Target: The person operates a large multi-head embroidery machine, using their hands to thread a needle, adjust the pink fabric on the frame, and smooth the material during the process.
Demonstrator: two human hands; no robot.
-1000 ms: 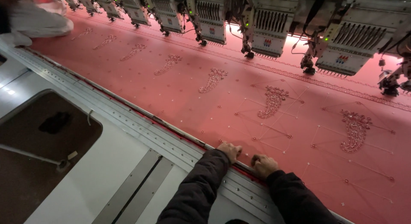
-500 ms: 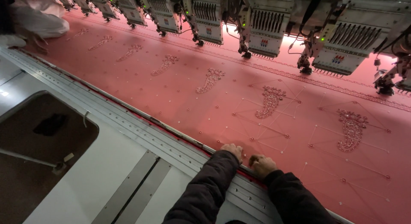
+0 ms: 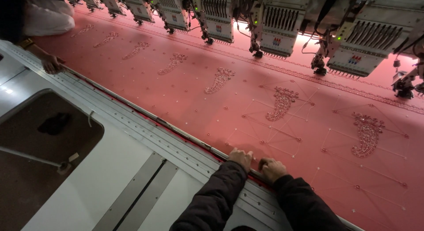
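A wide pink fabric (image 3: 185,98) with embroidered paisley motifs (image 3: 281,103) lies stretched over an embroidery machine bed. Its near edge runs along a metal clamp rail (image 3: 145,125). My left hand (image 3: 241,158) presses on that edge with the fingers curled down over the cloth. My right hand (image 3: 271,168) rests right beside it, fingers bent onto the same edge. Both arms wear dark sleeves. Whether either hand pinches the cloth is hard to tell.
A row of embroidery heads (image 3: 274,34) hangs over the far side of the fabric. Another person's hand (image 3: 51,63) rests on the rail at the far left. A white table with a dark cut-out (image 3: 39,156) lies at my left.
The view has swung so my hands sit a little farther right and lower. They stay together on the fabric's edge. The other person's hand now shows on the rail.
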